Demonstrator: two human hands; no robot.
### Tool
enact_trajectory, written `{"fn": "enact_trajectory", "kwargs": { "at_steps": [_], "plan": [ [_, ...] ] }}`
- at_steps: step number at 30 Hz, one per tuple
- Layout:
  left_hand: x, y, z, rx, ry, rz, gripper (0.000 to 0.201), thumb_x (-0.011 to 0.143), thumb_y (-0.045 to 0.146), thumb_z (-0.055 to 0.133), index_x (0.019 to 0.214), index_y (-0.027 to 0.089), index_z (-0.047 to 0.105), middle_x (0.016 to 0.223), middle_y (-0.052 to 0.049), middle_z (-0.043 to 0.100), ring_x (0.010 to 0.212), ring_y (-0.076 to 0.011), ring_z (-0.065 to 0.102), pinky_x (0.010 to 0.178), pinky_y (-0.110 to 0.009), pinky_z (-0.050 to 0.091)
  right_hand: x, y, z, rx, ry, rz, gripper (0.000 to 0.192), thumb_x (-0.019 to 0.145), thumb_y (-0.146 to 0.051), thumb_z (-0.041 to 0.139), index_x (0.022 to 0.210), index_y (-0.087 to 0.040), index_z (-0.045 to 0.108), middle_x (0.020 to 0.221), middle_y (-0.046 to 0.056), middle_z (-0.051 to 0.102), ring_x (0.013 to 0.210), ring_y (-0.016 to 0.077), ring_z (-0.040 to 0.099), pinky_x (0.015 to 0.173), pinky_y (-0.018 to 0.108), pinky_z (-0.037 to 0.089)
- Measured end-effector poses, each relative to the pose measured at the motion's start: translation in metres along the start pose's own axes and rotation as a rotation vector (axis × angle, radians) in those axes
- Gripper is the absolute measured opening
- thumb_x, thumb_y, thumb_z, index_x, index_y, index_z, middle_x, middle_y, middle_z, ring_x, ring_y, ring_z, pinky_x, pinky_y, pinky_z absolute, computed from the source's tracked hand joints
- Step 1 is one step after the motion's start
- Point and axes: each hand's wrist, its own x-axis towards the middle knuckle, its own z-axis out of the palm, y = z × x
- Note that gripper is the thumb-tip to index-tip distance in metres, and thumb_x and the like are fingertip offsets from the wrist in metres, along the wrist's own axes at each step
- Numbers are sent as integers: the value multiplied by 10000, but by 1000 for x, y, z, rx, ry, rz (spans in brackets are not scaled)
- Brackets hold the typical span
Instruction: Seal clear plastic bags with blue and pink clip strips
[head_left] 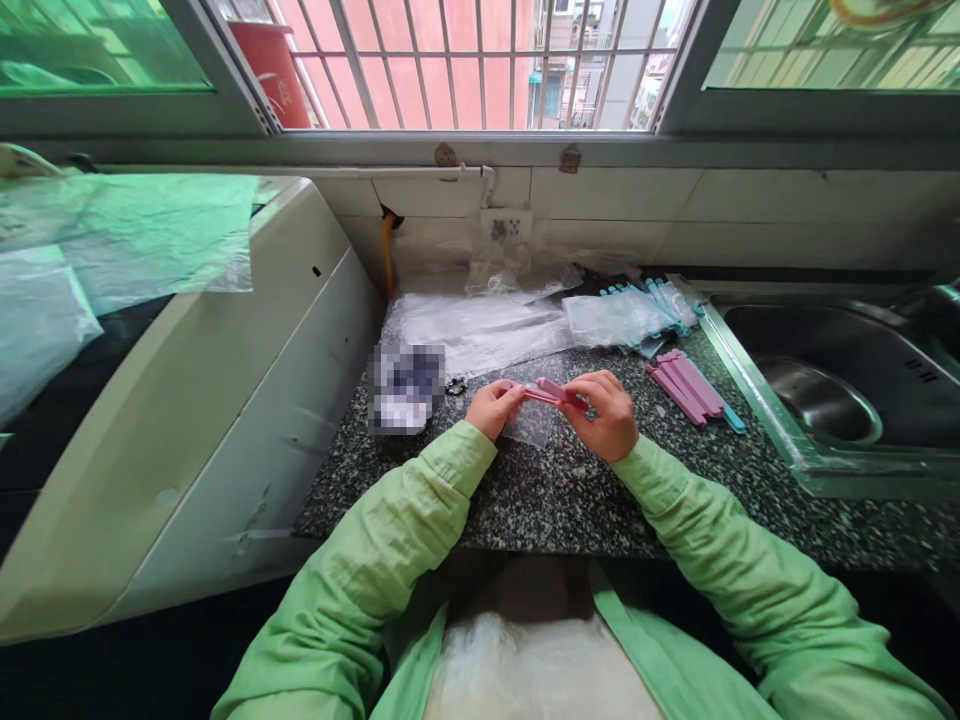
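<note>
Big windows (480, 60) with bars run along the wall above a speckled dark counter (540, 490). On the left stands a large white machine (187, 420) with a plastic sheet (127, 240) on top. On the right is a shiny metal sink (825, 400). Clear plastic bags (480, 330) lie at the back of the counter, near some blue clips (652, 295). A small pile of pink clips (686, 385) lies just beside the right hand (609, 415). Both hands are closed. The left hand (491, 408) pinches one end of a pink clip (551, 393) and the right hand pinches the other end. The clip is above the counter, with a small clear bag (532, 425) hanging under it.
</note>
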Motion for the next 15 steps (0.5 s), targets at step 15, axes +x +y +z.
{"fn": "enact_trajectory", "kwargs": {
  "at_steps": [15],
  "plan": [
    [0,9,-2,-109,135,-35,316,502,393,696,537,151,495,388,79,393,339,-35,315,361,-187,216,6,2,-9,-27,103,35,47,744,-205,581,746,-208,533,714,34,604,702,168,555,651,330,464]
  ]
}}
